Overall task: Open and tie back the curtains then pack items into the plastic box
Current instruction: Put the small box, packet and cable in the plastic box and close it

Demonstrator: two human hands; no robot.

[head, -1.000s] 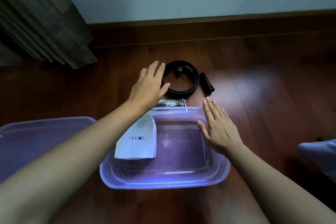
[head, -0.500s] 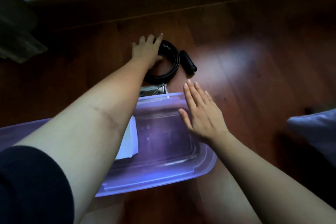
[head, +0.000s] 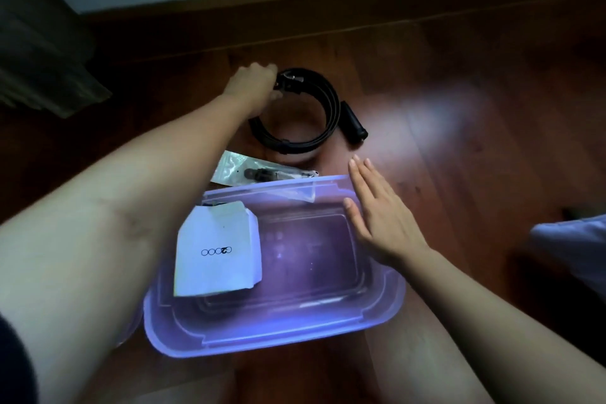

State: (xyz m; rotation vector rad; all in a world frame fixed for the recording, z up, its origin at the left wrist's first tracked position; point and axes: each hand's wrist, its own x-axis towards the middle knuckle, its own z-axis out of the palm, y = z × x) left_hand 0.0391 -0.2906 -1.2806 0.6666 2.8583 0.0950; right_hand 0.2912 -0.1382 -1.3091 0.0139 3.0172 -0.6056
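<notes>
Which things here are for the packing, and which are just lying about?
For packing: see-through purple plastic box, white paper packet inside it, coiled black belt gripped by left hand, short black cylinder, clear plastic bag, right hand at box rim.
Not for packing: pale cloth at right, dark grey curtain.

Home room: wooden floor (head: 459,75), curtain (head: 39,43).

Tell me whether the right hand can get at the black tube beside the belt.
Probably yes: the right hand is open just short of the tube, with only bare floor between them.
</notes>
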